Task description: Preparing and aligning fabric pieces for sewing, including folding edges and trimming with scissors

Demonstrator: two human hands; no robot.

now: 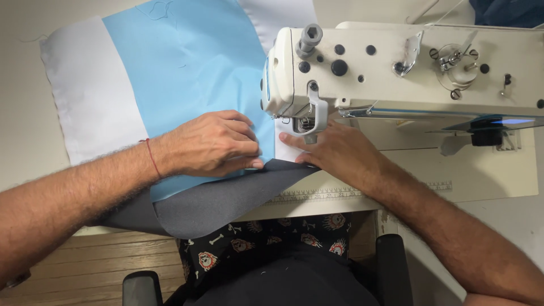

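Note:
A light blue fabric panel (181,62) joined to white fabric (90,96) lies flat on the sewing table, running under the head of a cream industrial sewing machine (396,68). My left hand (209,144) presses down on the blue panel near its lower edge, fingers curled and pinching at the seam. A dark grey fabric layer (221,198) folds out below it and hangs off the table's front. My right hand (334,150) rests flat on the fabric just below the presser foot (306,124), fingertips on the grey edge.
A ruler strip (340,194) is printed along the table's front edge. Black armrests of a chair (141,286) sit at the bottom, over a wooden floor (85,266). Dark blue cloth (504,11) lies at the top right corner.

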